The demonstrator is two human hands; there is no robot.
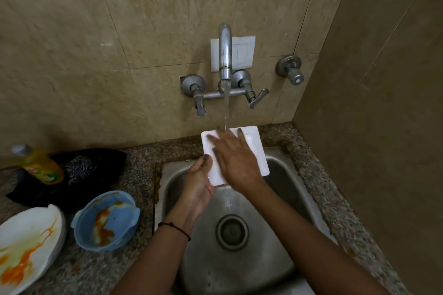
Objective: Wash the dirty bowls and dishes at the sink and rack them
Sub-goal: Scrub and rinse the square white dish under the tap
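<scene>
A white rectangular dish (257, 151) is held over the steel sink (282, 175), under water running from the wall tap (225, 55). My left hand (199, 182) grips the dish at its lower left corner. Flat on the dish's upper face lies my right hand (233, 155), fingers spread toward the water stream. On the counter to the left sit a blue bowl (107, 220) with orange sauce stains and a white plate (26, 246) smeared with orange.
A yellow dish-soap bottle (38, 165) lies on a dark cloth (91, 170) with a steel scrubber (76, 169) at the back left. The granite counter (335, 199) wraps the sink. A tiled wall stands close on the right, with a separate valve (291, 68).
</scene>
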